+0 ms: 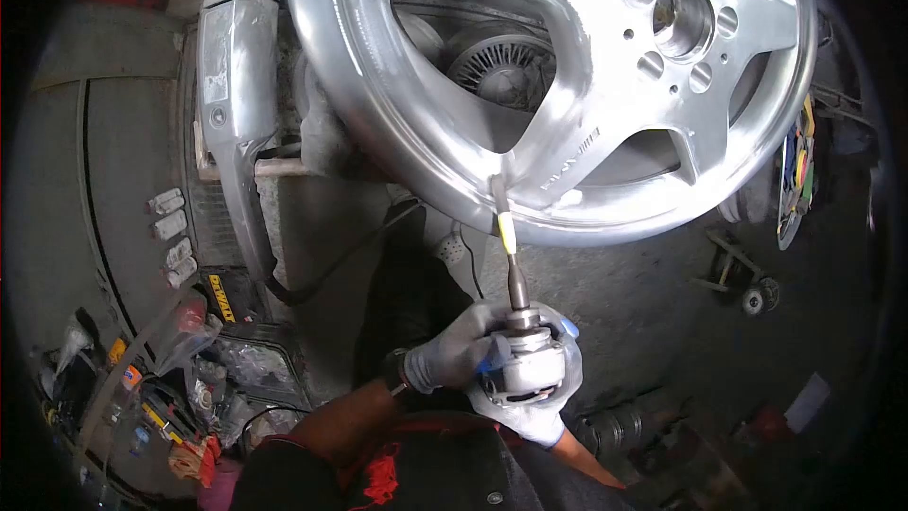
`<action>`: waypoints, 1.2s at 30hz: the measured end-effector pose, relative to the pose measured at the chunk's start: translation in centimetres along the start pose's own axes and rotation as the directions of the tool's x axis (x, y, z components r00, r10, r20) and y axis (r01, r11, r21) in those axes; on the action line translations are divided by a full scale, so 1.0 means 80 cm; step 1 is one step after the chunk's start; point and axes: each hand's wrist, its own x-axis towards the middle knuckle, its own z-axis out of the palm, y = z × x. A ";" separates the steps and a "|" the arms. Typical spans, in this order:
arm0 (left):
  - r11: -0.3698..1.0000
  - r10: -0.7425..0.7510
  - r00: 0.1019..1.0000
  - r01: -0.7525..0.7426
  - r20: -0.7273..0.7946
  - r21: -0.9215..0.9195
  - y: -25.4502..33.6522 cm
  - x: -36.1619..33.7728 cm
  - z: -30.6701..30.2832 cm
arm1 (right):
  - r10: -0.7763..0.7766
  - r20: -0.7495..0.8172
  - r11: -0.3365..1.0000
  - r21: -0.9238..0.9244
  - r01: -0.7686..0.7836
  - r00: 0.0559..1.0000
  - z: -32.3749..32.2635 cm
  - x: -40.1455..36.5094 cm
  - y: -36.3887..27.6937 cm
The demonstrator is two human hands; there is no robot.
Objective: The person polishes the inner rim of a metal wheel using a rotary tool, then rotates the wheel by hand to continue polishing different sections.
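Note:
My left hand (449,352), in a grey-white glove, is closed round the near end of a die grinder (532,369) from the left. From below and the right, my gloved right hand (544,416) wraps the same tool. The grinder's long shaft points away from me and has a yellow band partway along it. Its narrow tip meets the bare-metal alloy wheel (605,66) at the inner rim, beside the foot of a spoke. The wheel stands tilted towards me, with its centre bore and bolt holes facing up. My right fingers are partly hidden behind the grinder.
A dusty grey power tool (238,85) with a cable stands left of the wheel. Several small white rolls (170,225) and a DeWalt box (220,298) are further left. Bags and tools clutter the lower left. A small wheeled frame (736,270) is on the floor at right.

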 end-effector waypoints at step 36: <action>0.967 0.251 0.968 -0.251 -0.002 0.046 0.005 0.005 -0.020 | 0.076 0.009 0.991 -0.111 -0.075 0.997 0.017 -0.011 0.038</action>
